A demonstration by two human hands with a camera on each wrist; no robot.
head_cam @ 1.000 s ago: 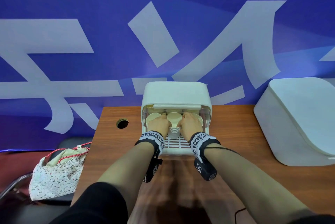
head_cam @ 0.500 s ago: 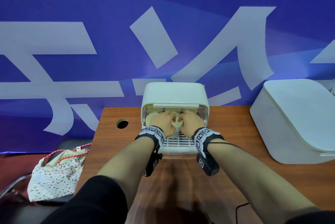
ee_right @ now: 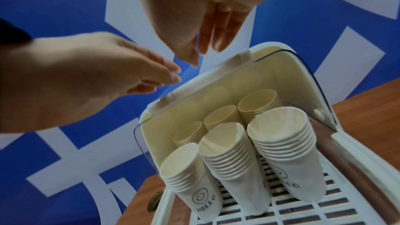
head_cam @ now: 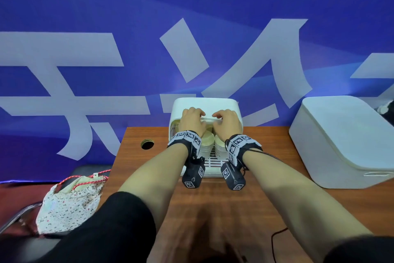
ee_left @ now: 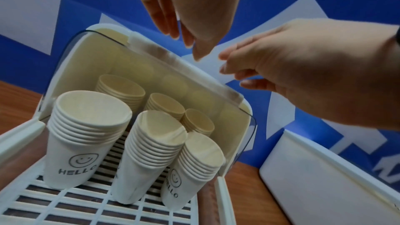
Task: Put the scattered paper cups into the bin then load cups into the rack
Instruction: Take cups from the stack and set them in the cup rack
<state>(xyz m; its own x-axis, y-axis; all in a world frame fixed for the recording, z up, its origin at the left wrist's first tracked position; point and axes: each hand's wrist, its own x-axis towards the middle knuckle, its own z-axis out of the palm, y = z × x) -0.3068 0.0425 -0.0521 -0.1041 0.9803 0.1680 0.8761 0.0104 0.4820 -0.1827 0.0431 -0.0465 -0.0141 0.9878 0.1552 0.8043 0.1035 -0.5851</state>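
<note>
Two hands are seen from the head view at the raised lid of the rack: the left hand and the right hand lie side by side, fingers bent over the lid's front handle bar, though whether the bar is gripped or only touched cannot be told there. Below the wrists, stacks of paper cups stand on the rack's slatted white floor. The rack sits on a wood-grain table; well to the right of the right hand a smooth, rounded white bin is closed.

From the left wrist view, the left hand is held loosely spread just above the handle bar, fingertips apart from it. The right hand has fingers relaxed beside the bar's right end. Under the clear, curved lid, six stacks of nested cups, matte white with cream insides and a smiley "HELLO" print, are leaning on the grid.

From the right wrist view, the right hand hovers unclenched above the bar; open air is shown between both hands and the lid edge.
</note>
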